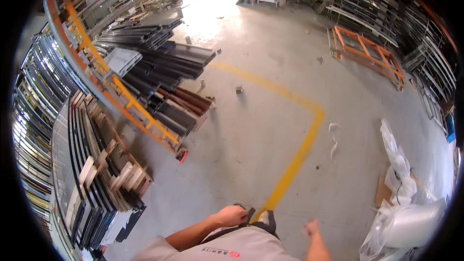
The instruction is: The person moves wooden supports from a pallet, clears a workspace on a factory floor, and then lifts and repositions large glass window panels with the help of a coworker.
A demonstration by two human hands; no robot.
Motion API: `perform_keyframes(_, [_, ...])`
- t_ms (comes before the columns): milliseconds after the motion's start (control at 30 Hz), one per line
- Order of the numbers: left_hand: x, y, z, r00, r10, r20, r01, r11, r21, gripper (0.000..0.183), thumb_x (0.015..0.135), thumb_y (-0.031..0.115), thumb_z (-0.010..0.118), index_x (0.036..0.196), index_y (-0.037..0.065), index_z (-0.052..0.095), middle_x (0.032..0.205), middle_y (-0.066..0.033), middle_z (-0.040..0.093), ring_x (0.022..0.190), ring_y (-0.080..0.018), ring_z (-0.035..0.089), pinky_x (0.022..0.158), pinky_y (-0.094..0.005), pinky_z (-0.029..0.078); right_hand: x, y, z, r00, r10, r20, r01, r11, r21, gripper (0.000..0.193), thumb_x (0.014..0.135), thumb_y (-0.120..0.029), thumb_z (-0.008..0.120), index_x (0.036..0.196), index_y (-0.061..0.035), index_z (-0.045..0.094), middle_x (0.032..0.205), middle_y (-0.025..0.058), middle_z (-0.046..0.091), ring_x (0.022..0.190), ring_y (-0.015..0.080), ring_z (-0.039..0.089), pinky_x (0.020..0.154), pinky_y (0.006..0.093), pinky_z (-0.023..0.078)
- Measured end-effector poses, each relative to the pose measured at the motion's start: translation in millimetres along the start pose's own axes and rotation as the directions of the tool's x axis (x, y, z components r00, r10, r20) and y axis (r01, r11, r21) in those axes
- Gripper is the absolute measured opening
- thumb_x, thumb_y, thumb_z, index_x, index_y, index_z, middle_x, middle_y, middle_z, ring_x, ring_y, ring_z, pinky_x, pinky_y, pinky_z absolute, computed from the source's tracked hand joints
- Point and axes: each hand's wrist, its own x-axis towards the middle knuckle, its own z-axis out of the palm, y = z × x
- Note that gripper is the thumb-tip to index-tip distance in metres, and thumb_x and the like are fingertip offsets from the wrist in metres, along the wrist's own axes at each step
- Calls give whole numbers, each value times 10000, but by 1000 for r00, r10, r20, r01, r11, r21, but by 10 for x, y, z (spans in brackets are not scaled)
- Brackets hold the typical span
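My left hand (233,216) is in front of my waist, its fingers curled in. Dark edges show right beside it, and I cannot make out whether it grips anything. Off to the right, my right hand (311,226) hangs low over the floor, small and smeared by motion, so its fingers do not read clearly. Below me, the tip of a shoe (264,217) stands by the yellow floor line (296,166).
On the left, framed panels (87,212) lean on wooden supports beside an orange-yellow rack (126,101) and stacked dark metal profiles (166,67). Clear plastic wrap (411,220) lies at the lower right. An orange frame (367,53) rests farther back. A small block (239,90) sits mid-floor.
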Motion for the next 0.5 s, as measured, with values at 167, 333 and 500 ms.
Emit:
perform_keyframes(167, [1372,-338,-864,998,15,56,-10,996,-90,160,810,173,539,780,17,556,746,-195,574,735,-390,563,659,-465,445,918,-3737,-933,814,-552,-180,564,825,19,144,687,-77,635,754,50,645,625,97,604,561,190,546,511,344,441])
perform_keyframes(333, [2896,-1067,-1665,1000,10,23,-6,987,-160,159,801,178,548,777,22,566,760,-187,588,756,-382,575,668,-460,456,1644,-5666,-732,833,-547,-78,524,827,-202,480,878,-367,592,620,39,596,529,114,531,501,161,473,488,357,400])
perform_keyframes(500, [4344,-1348,-3355,989,-77,-130,72,997,-39,186,809,191,541,785,11,582,771,-197,596,769,-393,581,683,-473,466,2931,-4976,-341,871,-460,-173,415,877,-240,407,865,-312,590,869,95,618,799,248,640,700,246,581,668,445,472])
